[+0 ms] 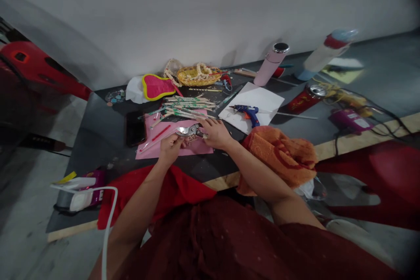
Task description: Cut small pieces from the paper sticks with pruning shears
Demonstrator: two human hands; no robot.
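Observation:
My right hand (215, 133) is wrapped round the handles of metal pruning shears (188, 131), whose blades point left. Close to the blade tips, the fingers of my left hand (170, 148) are pinched together; what they hold is too small to make out. Small cut pieces (190, 139) lie beneath the shears on a pink sheet (152, 152). Just behind my hands is a pile of thin pale sticks with green print (185, 104). A red stick (161, 133) rests on the pink sheet, left of the shears.
A black phone (135, 128) lies at left. On white paper (272, 98) sits a blue glue gun (248, 113), beside an orange towel (278, 153). Behind are a wicker basket (193, 79) and a pink flask (271, 64). A red can (305, 98) stands right; red cloth (183, 190) hangs over the front edge.

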